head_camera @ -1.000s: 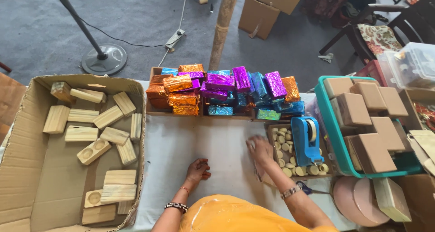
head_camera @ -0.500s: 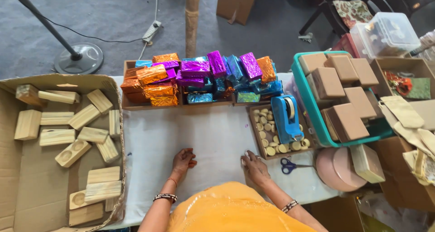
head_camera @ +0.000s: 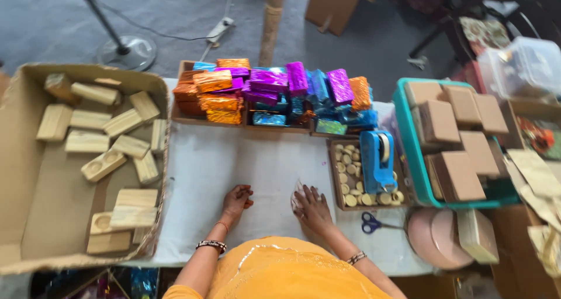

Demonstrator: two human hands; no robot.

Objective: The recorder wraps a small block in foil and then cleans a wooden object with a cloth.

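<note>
While the left hand [head_camera: 236, 198] rests curled on the white tabletop [head_camera: 204, 159], fingers tucked in loosely and holding nothing, the right hand [head_camera: 312, 208] spreads its fingers over a small clear piece of wrap [head_camera: 297, 198] lying just in front of the person, pinning it flat. To do this well, I'd say keep that sheet smooth and square under the fingertips, because thin film like this looks quick to crease or slide. Counting round: one blue tape dispenser [head_camera: 378, 159] sits in a shallow box of small round discs [head_camera: 349, 179], too many to count surely; one pair of blue-handled scissors [head_camera: 374, 223] lies just right of the hand. The cardboard box [head_camera: 23, 159] on the left holds about fifteen wooden blocks [head_camera: 87, 141]. Behind, foil-wrapped bars [head_camera: 274, 91] pile up by the dozens, and the teal crate [head_camera: 409, 159] shows roughly seven brown boxes [head_camera: 461, 173].
</note>
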